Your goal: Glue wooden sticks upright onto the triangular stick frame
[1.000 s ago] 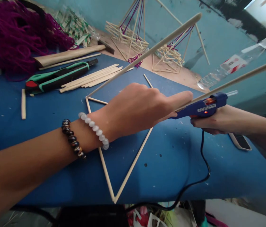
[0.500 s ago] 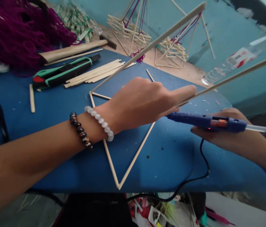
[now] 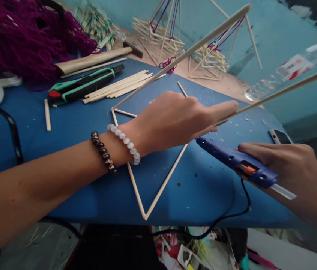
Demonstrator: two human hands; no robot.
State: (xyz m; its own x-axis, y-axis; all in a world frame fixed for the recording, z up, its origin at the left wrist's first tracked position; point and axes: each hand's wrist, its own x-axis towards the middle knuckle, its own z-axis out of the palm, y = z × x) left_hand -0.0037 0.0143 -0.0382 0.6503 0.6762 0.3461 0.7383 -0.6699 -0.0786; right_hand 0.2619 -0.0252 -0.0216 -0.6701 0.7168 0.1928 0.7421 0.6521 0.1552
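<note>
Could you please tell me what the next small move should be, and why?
Probably ease the glue gun nozzle toward the raised stick under the left hand: the right hand aims it there, and the left fingers steady that stick.

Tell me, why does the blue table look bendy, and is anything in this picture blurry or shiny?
In the head view, the blue table has a bowed edge, probably from a wide lens. Also in the head view, the plastic bottle shows bright glare, while the left hand and glue gun look fairly sharp.
</note>
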